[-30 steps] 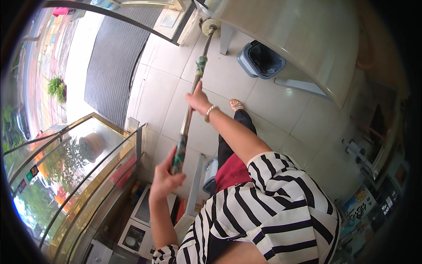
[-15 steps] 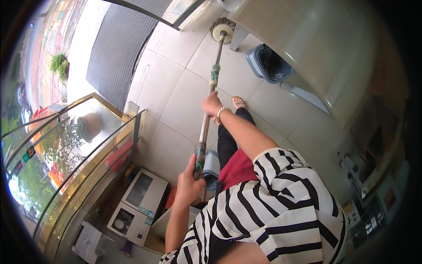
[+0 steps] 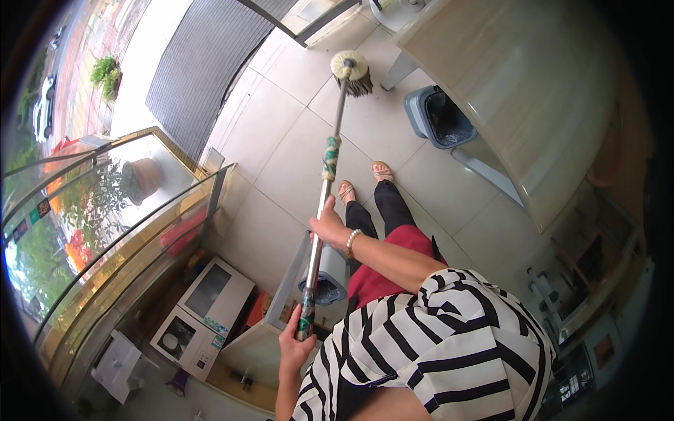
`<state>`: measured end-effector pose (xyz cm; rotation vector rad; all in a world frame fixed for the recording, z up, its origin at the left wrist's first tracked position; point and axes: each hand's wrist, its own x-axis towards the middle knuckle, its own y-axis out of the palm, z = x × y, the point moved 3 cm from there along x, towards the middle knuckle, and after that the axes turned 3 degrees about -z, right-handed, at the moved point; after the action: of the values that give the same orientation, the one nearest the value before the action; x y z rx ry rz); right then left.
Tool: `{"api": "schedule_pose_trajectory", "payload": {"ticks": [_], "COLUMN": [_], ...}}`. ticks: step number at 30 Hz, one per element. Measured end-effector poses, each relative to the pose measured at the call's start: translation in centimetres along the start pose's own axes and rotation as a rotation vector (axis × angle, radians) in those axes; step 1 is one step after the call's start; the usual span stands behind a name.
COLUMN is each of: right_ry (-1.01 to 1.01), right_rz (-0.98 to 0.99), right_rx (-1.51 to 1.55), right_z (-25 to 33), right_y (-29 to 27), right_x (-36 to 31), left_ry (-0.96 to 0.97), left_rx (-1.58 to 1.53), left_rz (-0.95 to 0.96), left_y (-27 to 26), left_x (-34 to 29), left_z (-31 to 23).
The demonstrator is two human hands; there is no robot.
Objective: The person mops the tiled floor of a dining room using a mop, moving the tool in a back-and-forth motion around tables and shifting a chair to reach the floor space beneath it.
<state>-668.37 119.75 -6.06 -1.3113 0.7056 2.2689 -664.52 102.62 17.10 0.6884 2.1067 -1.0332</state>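
A long-handled mop [image 3: 349, 65] runs across the middle, its round cream disc and grey strands at the far end over the tiled floor [image 3: 274, 154]. The strands hang to the right of the disc; whether they touch the tiles I cannot tell. My right hand [image 3: 331, 228], with a beaded bracelet at the wrist, is closed round the metal pole about halfway along. Lower down, my left hand [image 3: 295, 344] grips the near end, where green patterned wrapping covers the pole.
A grey-blue bin [image 3: 419, 118] with a dark liner stands beside a pale table [image 3: 491, 91] at right. Another grey bin [image 3: 333, 264] is near my legs. A ribbed grey mat [image 3: 203, 70] lies at the far left, above a glass display case with a potted plant [image 3: 140, 181].
Both hands have drawn the mop back toward me. Its head has come nearer, and its strands now hang to the right. Both my feet are now in full view.
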Motion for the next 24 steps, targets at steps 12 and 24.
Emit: {"api": "schedule_pose_trajectory", "payload": {"ticks": [12, 24], "right_ry": [0.024, 0.201], "right_rz": [-0.156, -0.15], "right_rx": [-0.694, -0.51], "right_z": [14.6, -3.9], "right_y": [-7.6, -6.8], "right_x": [13.4, 4.1], "left_ry": [-0.098, 0.006], "left_rx": [-0.339, -0.009], "left_rz": [0.179, 0.352], "left_y": [11.3, 8.0], "left_x": [15.5, 2.3], "left_z": [-13.8, 0.4]}}
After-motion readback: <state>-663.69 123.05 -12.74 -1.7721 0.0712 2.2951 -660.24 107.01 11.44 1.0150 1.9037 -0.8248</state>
